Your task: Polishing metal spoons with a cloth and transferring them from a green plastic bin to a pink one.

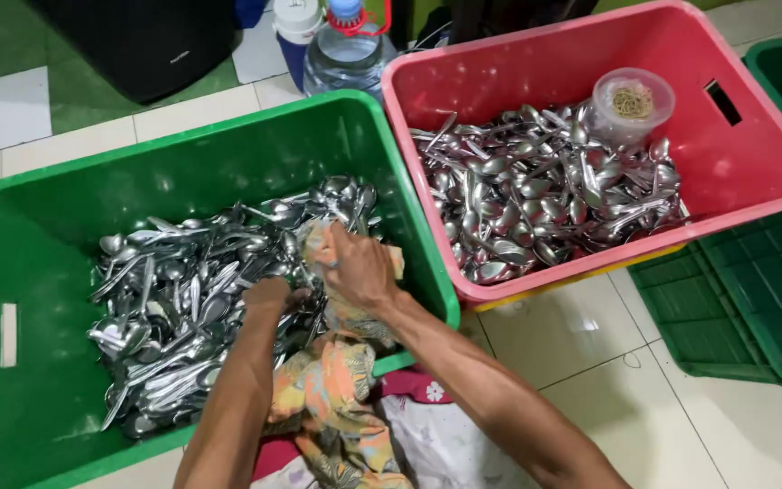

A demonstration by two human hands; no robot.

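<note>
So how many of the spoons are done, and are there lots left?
The pink crate already holds a big heap of spoons beside a clear tub of rubber bands. Now, both hands are in the green crate: the right hand holds a patterned cloth, and the left hand reaches into the spoons. A large pile of spoons remains there, so plenty looks left.

Pale square tiles [590, 335] are covering the floor, with thin dark grout lines running between them. A green mat [74, 91] is lying along the far edge, and a black box [147, 41] is sitting on it. A clear water bottle [346, 54] is standing beside that. At the right, dark green crates [753, 299] are resting on the tiles. Soft, even light is falling over everything.
</note>
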